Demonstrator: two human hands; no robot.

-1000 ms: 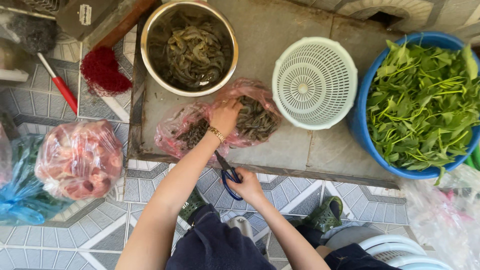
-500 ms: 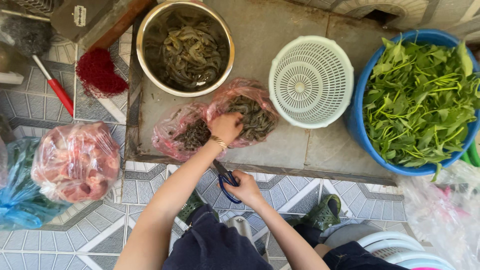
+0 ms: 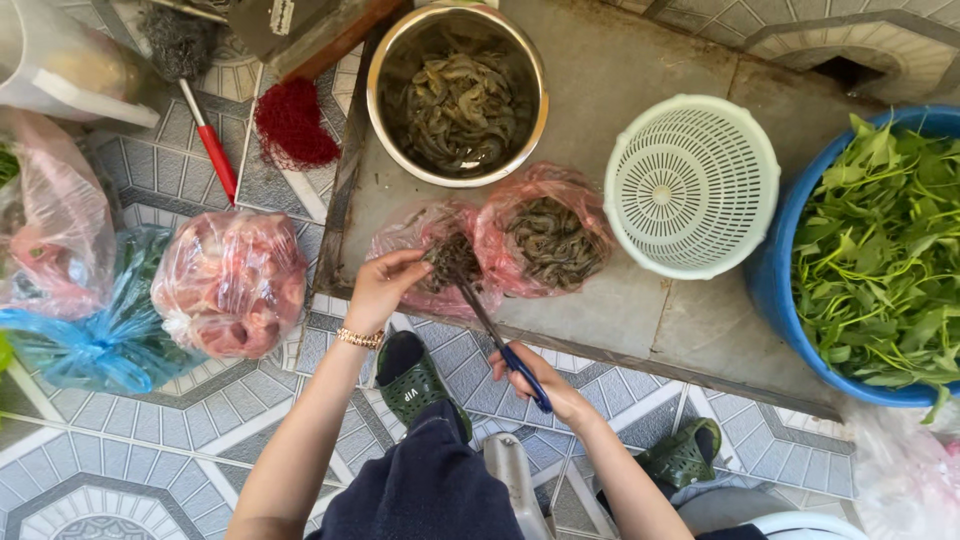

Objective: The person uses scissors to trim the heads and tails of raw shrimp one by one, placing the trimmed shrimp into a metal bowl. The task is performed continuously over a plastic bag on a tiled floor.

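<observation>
Change: since the earlier frames the left hand (image 3: 385, 290) has come out of the pink bag (image 3: 505, 240) with one shrimp (image 3: 447, 262) pinched in its fingertips, and the scissors (image 3: 497, 338) have risen so the blades now meet that shrimp.
Meaning: it looks like trimming of this one shrimp is in hand, held at the near edge of the slab (image 3: 650, 310), just left of the bag's opening.
Slab: grey concrete, rough, flat.
Basin (image 3: 775, 270): blue plastic, far right, full of green leaves (image 3: 880, 260).
Colander (image 3: 692, 185): pale green plastic, round, slotted, upside down on the slab.
Bowl (image 3: 458, 95): shiny steel, round, holds grey wet shrimps.
Pink bag: thin, crumpled film, open, more shrimps inside.
Right hand (image 3: 545, 385): closed around the blue handles of the scissors.
Left hand: fingers together on the shrimp; gold bracelet (image 3: 360, 338) on the wrist.
Scissors: thin dark blades, nearly closed.
</observation>
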